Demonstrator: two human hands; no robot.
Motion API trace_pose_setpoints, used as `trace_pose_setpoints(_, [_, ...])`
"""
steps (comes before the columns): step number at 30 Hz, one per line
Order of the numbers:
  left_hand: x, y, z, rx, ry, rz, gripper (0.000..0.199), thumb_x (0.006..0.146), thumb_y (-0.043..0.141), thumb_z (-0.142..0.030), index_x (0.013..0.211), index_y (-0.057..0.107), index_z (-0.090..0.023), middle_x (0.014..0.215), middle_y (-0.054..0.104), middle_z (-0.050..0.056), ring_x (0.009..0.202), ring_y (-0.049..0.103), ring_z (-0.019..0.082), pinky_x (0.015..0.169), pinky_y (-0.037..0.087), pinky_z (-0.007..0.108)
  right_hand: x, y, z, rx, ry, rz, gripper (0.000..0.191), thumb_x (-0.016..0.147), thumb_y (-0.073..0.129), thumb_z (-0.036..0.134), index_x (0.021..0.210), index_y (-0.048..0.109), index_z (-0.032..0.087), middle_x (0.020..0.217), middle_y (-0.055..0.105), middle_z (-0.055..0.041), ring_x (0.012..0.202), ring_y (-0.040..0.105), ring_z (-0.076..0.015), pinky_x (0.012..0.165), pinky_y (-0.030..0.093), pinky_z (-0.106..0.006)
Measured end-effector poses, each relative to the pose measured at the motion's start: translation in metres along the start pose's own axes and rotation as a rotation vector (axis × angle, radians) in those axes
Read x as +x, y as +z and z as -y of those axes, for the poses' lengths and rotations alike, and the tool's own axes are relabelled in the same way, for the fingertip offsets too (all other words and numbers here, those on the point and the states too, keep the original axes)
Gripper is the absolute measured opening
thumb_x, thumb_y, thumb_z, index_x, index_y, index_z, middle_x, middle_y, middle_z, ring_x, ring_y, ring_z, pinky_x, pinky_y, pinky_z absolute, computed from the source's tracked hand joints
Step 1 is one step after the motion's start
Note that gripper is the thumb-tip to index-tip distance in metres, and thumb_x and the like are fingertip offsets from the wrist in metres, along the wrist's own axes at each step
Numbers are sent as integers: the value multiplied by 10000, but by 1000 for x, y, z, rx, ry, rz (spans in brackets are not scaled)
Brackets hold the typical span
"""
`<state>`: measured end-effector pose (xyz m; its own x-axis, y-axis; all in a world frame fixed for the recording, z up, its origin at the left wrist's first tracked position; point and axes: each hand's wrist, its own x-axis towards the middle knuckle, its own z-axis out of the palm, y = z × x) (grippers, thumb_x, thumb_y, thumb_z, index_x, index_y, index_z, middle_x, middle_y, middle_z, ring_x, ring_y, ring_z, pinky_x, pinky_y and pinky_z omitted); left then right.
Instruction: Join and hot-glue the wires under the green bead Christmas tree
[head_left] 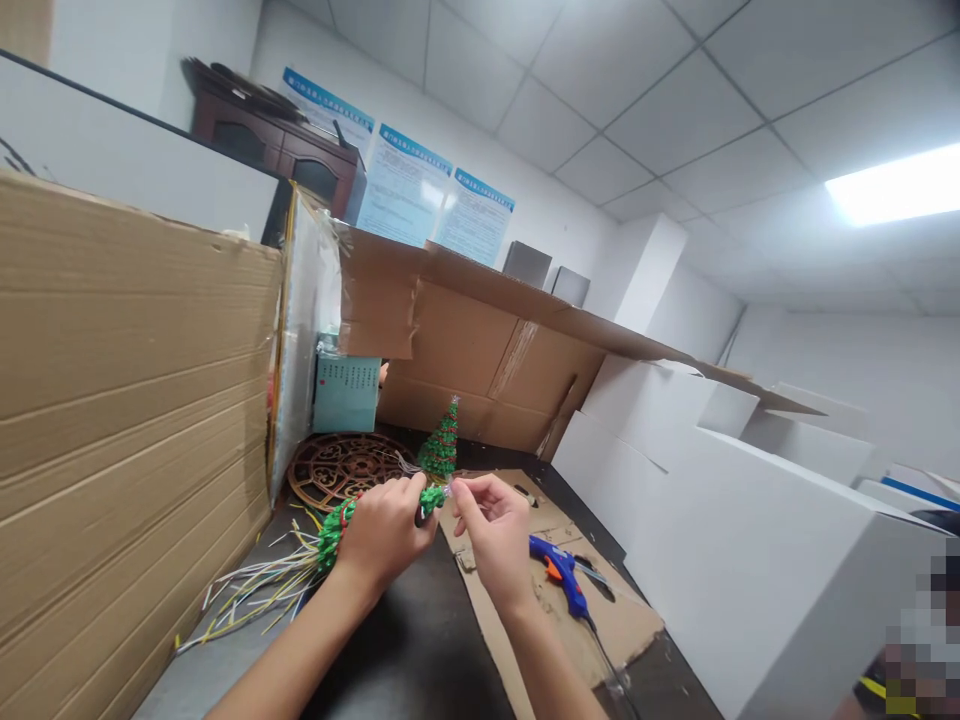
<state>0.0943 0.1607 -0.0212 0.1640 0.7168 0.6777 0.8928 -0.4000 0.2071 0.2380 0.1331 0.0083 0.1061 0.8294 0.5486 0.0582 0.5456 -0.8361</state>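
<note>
My left hand [386,530] is wrapped around a small green Christmas tree [328,540], which lies on its side with red trim. Loose white and yellow wires [259,580] spread from its base toward the left. The tree's tip pokes out past my left thumb and points right. There, my right hand [495,530] pinches a tiny clear, shiny piece [448,491] between thumb and forefinger. Its exact shape is too small to make out. Behind my hands a second green Christmas tree [441,440] stands upright, with red garland and a shiny top.
A blue glue gun [561,575] with an orange trigger rests on a cardboard sheet [502,640] at right. An ornate round brown mat [322,470] and a teal box [346,395] stand behind. Cardboard walls [135,380] and white boxes [675,540] enclose the dark table [420,650].
</note>
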Motion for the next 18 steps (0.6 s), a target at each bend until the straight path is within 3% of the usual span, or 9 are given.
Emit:
trace_pose_setpoints(4, [0, 2, 2, -66, -21, 5, 213, 883, 570, -298, 1005, 673, -158, 909, 732, 155, 885, 699, 365, 750, 475, 417, -3, 4, -14, 46, 58, -67, 369, 801, 805, 532, 780, 747, 168, 700, 673, -35, 479, 465, -96, 414, 373, -230])
trace_pose_setpoints(7, [0, 4, 2, -173, -54, -11, 185, 835, 583, -278, 946, 676, -163, 885, 725, 167, 867, 689, 374, 746, 461, 419, -5, 6, -17, 41, 70, -89, 380, 797, 800, 537, 805, 758, 159, 759, 699, -53, 529, 497, -112, 442, 416, -235])
trace_pose_setpoints(11, [2, 1, -4, -375, -155, -68, 126, 805, 612, -336, 806, 629, -210, 783, 694, 102, 805, 674, 321, 728, 440, 376, 3, -4, -15, 55, 82, 19, 468, 760, 818, 578, 953, 767, 154, 913, 749, -97, 677, 605, -163, 501, 483, -240])
trace_pose_setpoints(14, [9, -20, -4, -576, -304, -152, 238, 832, 593, -422, 709, 567, -220, 670, 643, 54, 680, 645, 253, 666, 447, 337, 15, -15, -25, 101, 103, 69, 611, 801, 723, 701, 1070, 738, 153, 1002, 757, -131, 787, 635, -200, 572, 514, -266])
trace_pose_setpoints(18, [23, -68, -2, -895, -468, -234, 356, 850, 521, -537, 739, 584, -204, 694, 683, 64, 543, 605, 197, 535, 479, 309, 25, -20, -46, 141, 140, 248, 706, 811, 620, 813, 988, 761, 145, 970, 758, -137, 862, 660, -233, 736, 527, -328])
